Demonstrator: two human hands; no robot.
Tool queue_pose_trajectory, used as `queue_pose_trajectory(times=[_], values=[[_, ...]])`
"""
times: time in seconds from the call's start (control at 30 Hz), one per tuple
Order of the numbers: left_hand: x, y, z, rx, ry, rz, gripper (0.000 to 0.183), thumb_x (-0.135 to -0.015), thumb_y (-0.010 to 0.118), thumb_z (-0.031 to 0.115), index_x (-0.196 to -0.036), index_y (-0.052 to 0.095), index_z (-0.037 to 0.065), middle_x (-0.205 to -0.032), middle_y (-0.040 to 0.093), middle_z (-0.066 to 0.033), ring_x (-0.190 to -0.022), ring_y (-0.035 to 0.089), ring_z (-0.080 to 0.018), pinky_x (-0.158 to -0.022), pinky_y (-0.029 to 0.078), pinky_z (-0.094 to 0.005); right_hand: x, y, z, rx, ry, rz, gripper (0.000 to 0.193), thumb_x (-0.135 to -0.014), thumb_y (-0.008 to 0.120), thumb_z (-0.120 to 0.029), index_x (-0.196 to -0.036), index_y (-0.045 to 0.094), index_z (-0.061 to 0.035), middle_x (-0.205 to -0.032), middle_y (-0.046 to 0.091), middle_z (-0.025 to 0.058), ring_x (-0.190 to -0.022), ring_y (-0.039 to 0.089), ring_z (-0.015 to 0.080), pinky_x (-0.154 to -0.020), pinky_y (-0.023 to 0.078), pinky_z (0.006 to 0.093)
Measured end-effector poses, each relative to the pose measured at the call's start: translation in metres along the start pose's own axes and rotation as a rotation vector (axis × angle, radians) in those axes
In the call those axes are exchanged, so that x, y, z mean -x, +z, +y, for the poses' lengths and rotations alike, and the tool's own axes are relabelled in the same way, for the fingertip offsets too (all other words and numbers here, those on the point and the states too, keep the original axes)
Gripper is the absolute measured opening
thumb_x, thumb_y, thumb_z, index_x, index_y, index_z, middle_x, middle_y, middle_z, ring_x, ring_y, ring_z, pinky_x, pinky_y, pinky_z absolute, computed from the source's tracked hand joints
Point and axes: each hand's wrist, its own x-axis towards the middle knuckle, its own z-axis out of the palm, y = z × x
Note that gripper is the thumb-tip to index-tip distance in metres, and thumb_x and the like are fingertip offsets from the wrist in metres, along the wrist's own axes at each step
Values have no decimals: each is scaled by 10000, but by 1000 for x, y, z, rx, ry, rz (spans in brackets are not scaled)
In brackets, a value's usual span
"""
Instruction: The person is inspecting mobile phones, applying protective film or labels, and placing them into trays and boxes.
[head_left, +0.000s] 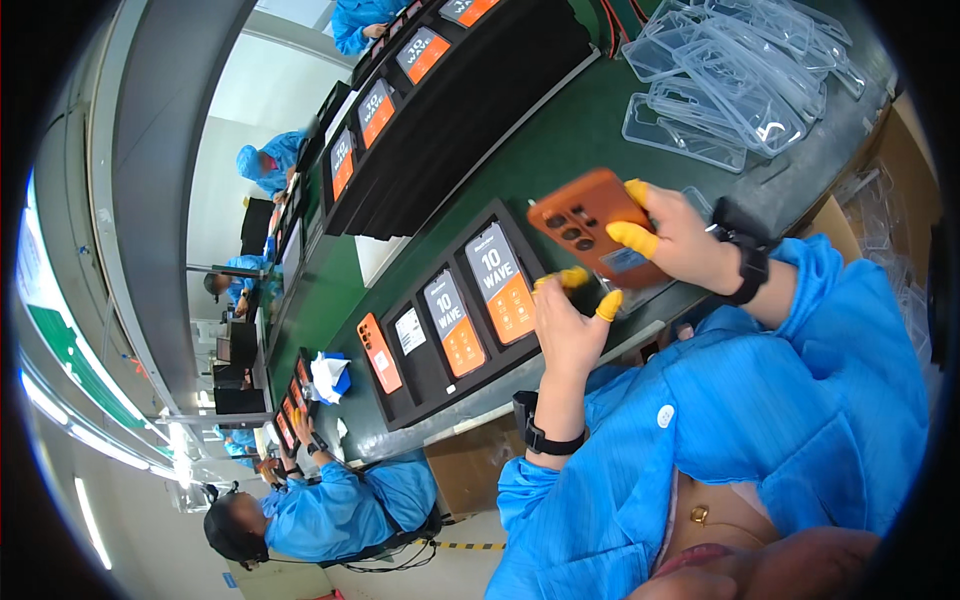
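Held above the near edge of the green bench [560, 150]: an orange phone [590, 222], back side up, camera lenses showing, tilted toward the upper left. Looks light, stiff and flat, with a smooth shell likely to slip; glass on the hidden face likely fragile, so best gripped by the long edges, clear of the lenses.

Right hand [690, 245] closed on the phone's right end, yellow-cotted fingers [633, 238] curled over the back and edge, thumb side hidden beneath. Left hand [570, 325] just below the phone's lower edge, fingers half curled, yellow cot tips [572, 277] touching or nearly touching that edge; cannot tell whether truly gripping. Black wrist straps on both arms, blue sleeves.

Directly under the hands, near the bench's front edge: a black tray [425, 385] with phones lying screen up in slots, orange panels on their displays. At the bench's far right corner: a heap of clear plastic cases [740, 80]. Along the far edge: a second black tray [470, 110] with more phones. Further left along the bench: a co-worker in blue [340, 505].
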Motion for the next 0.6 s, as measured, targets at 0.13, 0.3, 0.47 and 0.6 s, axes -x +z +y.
queue_pose_trajectory(times=[0.13,0.3,0.47,0.6], values=[[0,9,17,-438,218,-202,759,-540,700,188,-1123,321,-117,-1059,453,-236,-1002,441,-328,-937,239,-440,-6,-41,1,243,-513,-398,187,-569,660,-120,-727,578,-64,-634,499,52,-597,512,221,-489,410,315],[-1,13,7,-176,144,-141,854,-500,719,158,-1167,251,-97,-1022,489,-199,-981,468,-318,-936,255,-422,27,-40,26,645,-214,-781,519,-487,726,-246,-911,518,-32,-967,473,130,-963,441,273,-839,315,449],[9,3,17,228,86,42,911,-458,802,270,-1149,299,-44,-1041,482,-167,-962,491,-252,-837,385,-335,14,-36,27,518,-32,-675,940,-448,759,-352,-1195,307,-4,-1110,407,197,-1074,364,330,-914,183,567],[17,-2,15,404,208,144,1029,-528,773,310,-1238,116,-37,-1178,358,-189,-1079,394,-274,-899,320,-360,11,-28,8,512,-60,-582,945,-443,741,-416,-1191,332,-9,-1080,421,180,-1077,364,309,-946,158,525]])
